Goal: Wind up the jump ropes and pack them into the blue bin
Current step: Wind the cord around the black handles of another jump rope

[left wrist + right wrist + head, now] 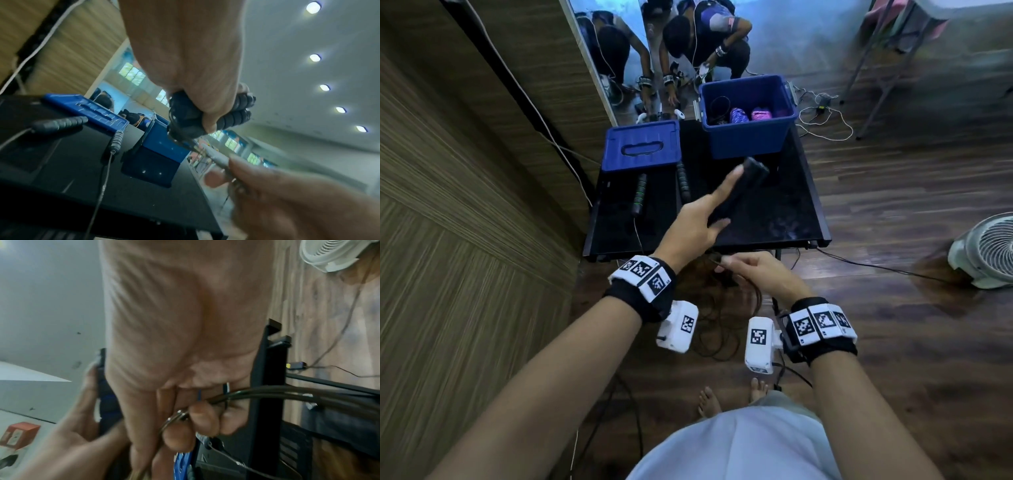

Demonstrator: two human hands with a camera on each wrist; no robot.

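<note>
Hands (722,246) grip black rope; blue bin (748,116) holds wound ropes (750,114).

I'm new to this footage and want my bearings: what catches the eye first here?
The two hands in the middle: the left hand grips black rope handles over the black table, while the right hand pinches the dark cord at its near edge. Behind them stands the open blue bin, wound ropes inside.
</note>
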